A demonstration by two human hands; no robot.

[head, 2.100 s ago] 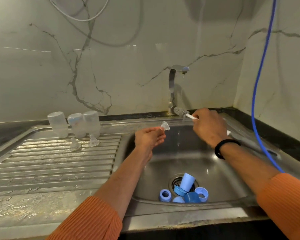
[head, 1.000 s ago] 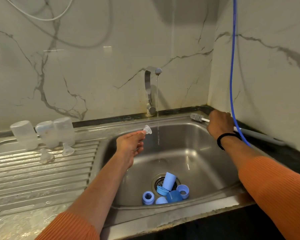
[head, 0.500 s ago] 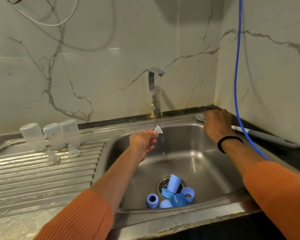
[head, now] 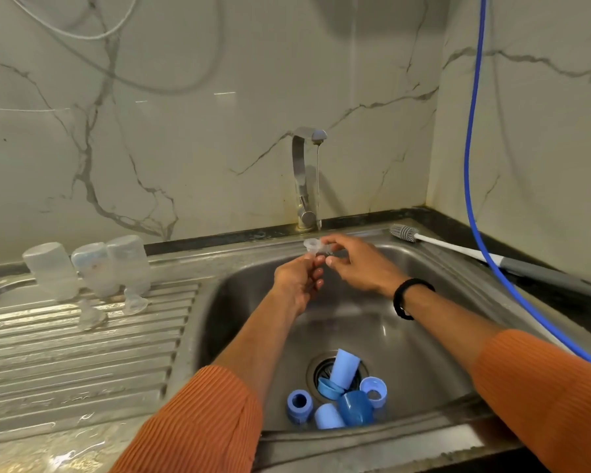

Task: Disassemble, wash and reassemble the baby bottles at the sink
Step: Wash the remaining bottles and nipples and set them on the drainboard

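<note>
Left hand (head: 299, 279), right hand (head: 354, 264) pinch nipple (head: 312, 245), flange leftward.

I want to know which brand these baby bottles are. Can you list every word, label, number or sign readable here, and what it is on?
None can be read.
Middle clear bottle on the drainboard: faint bluish and reddish marks, too blurred to read.
Blue caps and rings in the sink: no visible print.
Tap, brush, nipple in both hands: no markings visible.

Ribbed orange sleeves (head: 202, 425); black wristband (head: 410, 298), right.
</note>
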